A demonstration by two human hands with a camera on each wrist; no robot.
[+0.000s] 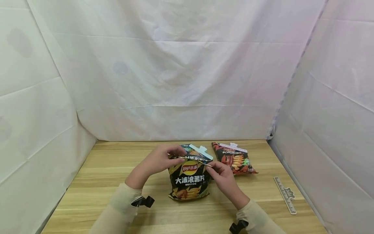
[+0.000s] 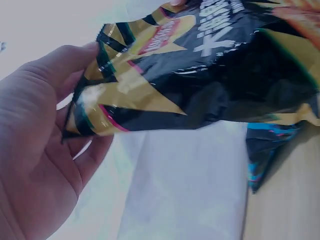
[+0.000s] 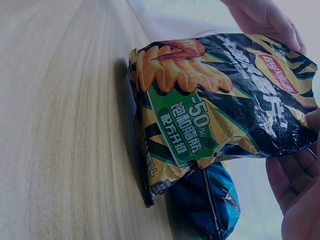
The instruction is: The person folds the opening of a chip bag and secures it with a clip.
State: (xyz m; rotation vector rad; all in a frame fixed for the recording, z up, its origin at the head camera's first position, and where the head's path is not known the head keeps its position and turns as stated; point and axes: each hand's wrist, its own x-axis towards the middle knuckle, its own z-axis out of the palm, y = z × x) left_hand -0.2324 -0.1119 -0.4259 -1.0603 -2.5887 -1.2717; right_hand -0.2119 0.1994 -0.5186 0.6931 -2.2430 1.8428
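A: Two hands grip one item in the head view. The black chip bag [image 1: 189, 177] stands on the wooden table [image 1: 96, 182], near its middle. The left hand [image 1: 159, 161] pinches the folded top edge at the left corner; the right hand [image 1: 222, 175] pinches the right corner. A second, red chip bag [image 1: 235, 159] lies just beside, further right, and a white sealing clip [image 1: 284, 195] lies near the table's right edge.

B: Left wrist view?

A: Thumb and fingers of the left hand [image 2: 45, 150] are curled around the bag's top corner [image 2: 95, 110]. The film creases there.

B: Right wrist view?

A: The bag's bottom [image 3: 150, 170] rests on the table. The right hand's fingers [image 3: 295, 185] are curled under the top edge. How tight that hold is, I cannot tell.

B: Handling properties?

A: Judged light, soft and air-filled. The glossy film is likely slippery, and the contents are fragile. Recommended grip: the flat seam at the top corners, not the body.
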